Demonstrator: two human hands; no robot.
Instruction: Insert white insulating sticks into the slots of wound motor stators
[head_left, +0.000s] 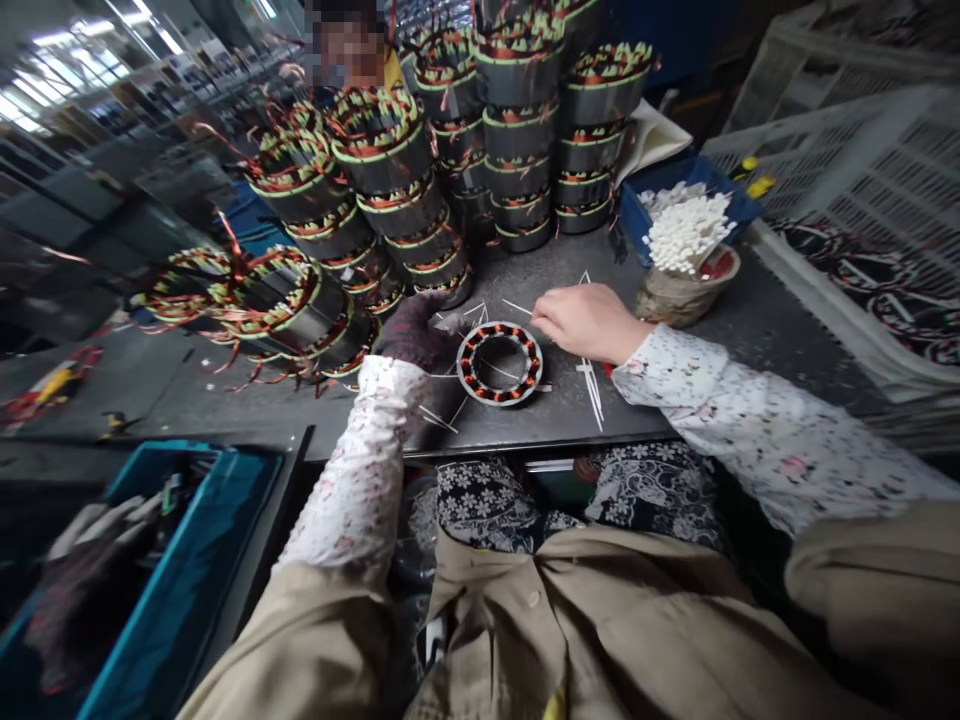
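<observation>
A ring-shaped stator core with copper windings lies flat on the dark bench, between my hands. My left hand, in a dark glove with pale fingertips, is at its left side with fingers reaching toward the rim; whether they touch is unclear. My bare right hand is just off the upper right of the ring, its fingers pinched together. From those fingertips a thin white strip points left and appears to be held. Loose white strips are scattered on the bench around the ring.
Stacked wound stators stand along the back, more stators at left. A tub of white sticks stands beside a blue bin at right. White crates are far right; a teal crate holding gloves is lower left. A person is behind the stacks.
</observation>
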